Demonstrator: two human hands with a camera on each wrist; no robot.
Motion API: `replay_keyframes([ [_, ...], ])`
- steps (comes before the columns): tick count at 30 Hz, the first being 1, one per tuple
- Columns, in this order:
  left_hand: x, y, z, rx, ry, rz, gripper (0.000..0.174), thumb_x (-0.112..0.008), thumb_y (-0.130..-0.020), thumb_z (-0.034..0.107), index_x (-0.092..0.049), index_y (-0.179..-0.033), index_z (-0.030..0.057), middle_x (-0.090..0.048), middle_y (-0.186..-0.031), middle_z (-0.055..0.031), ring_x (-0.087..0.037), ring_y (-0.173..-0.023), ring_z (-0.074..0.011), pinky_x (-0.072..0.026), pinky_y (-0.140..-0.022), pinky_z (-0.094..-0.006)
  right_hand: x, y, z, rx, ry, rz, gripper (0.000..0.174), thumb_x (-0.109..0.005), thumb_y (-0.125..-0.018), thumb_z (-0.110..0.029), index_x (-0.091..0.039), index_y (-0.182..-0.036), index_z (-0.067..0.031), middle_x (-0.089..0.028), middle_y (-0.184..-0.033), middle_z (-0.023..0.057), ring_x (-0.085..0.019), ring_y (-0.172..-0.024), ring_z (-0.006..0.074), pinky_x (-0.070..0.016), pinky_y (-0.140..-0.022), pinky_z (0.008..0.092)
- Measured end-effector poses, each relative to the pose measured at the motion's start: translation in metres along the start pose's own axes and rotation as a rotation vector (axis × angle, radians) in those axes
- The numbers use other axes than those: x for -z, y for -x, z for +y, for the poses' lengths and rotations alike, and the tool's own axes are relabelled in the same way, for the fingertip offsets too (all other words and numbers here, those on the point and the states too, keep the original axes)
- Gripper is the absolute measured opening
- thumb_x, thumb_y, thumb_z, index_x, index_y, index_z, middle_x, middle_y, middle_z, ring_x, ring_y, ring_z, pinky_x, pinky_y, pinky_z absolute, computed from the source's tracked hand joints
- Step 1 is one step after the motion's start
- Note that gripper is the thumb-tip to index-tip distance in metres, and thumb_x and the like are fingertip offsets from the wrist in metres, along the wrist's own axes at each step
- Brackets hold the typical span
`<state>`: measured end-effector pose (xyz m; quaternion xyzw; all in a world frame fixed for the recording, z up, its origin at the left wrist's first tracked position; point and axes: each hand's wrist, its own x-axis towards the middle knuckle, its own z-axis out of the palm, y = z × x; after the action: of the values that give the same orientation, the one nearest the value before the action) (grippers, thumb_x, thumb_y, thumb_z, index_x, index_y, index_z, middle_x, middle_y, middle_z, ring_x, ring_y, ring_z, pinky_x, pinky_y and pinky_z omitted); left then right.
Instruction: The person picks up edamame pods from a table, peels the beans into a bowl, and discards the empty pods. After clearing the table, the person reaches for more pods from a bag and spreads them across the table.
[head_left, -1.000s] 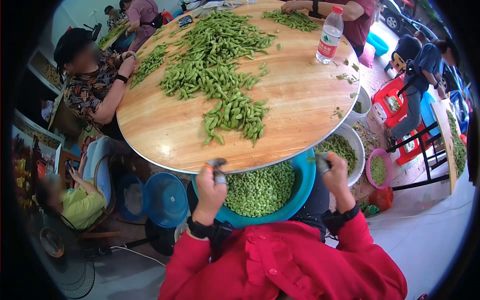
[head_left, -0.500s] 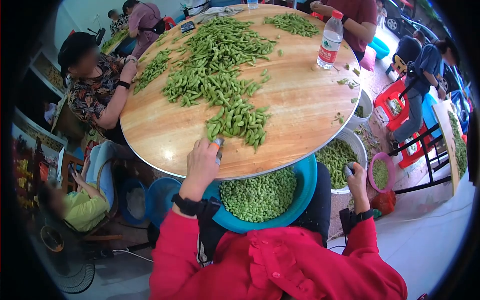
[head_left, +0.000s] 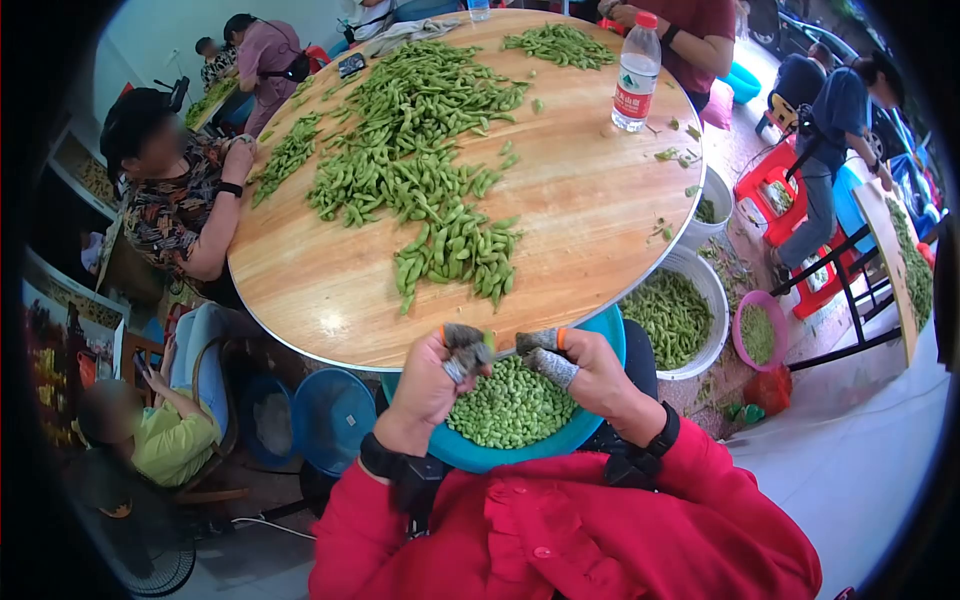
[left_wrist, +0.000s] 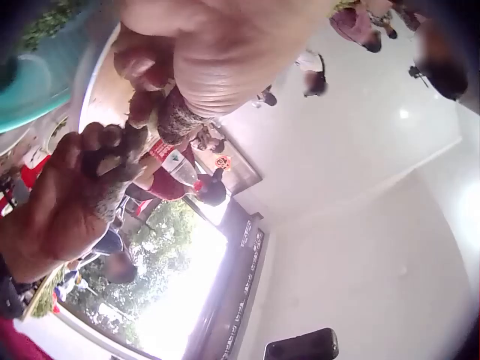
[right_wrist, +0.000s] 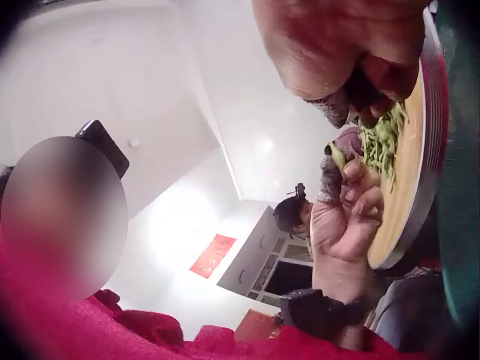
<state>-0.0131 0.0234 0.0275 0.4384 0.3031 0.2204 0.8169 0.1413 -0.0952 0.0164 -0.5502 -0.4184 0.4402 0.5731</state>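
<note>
Over the blue basin of shelled green beans, both hands face each other at the table's near edge. My left hand pinches a green soybean pod between thumb and fingers; its tip shows in the right wrist view. Close on its right is my right hand, fingers curled with thumb against forefinger and nothing visible in its grip. Grey covers wrap the thumbs and forefingers, some with orange edges. A small heap of pods lies on the round wooden table just beyond the hands.
A larger pod pile spreads across the table, with a water bottle at right. On the floor to the right stand a white basket of pods and a pink basin. Blue tubs stand at left. Other people sit around.
My left hand went forward to the small pod heap, then drew back over the basin with a pod. My right hand moved from beside the white basket leftward to meet it.
</note>
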Motion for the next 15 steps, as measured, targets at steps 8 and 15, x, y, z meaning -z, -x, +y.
replay_keyframes([
  [8,-0.007,0.011,-0.022,0.062,0.079,-0.112,0.016,-0.064,-0.075,0.007,-0.053,-0.086,0.0042,-0.057,-0.068,-0.0061,-0.051,-0.051,-0.0098,-0.0332,-0.04,-0.0167,0.0,0.005,-0.014,-0.158,-0.144,-0.128,0.017,-0.052,-0.085,-0.012,-0.058,-0.093,0.0021,-0.059,-0.08,0.0003,-0.048,-0.074,0.0049,-0.0411,-0.068,0.0218],
  [15,-0.005,0.013,-0.025,0.083,0.078,-0.13,0.013,-0.059,-0.077,0.001,-0.052,-0.088,0.0039,-0.058,-0.072,-0.0064,-0.054,-0.056,-0.0124,-0.034,-0.042,-0.0178,-0.003,0.008,-0.013,-0.164,-0.194,-0.124,0.014,-0.052,-0.085,-0.01,-0.058,-0.09,0.0016,-0.058,-0.081,-0.0004,-0.047,-0.074,0.0045,-0.0403,-0.066,0.0216],
])
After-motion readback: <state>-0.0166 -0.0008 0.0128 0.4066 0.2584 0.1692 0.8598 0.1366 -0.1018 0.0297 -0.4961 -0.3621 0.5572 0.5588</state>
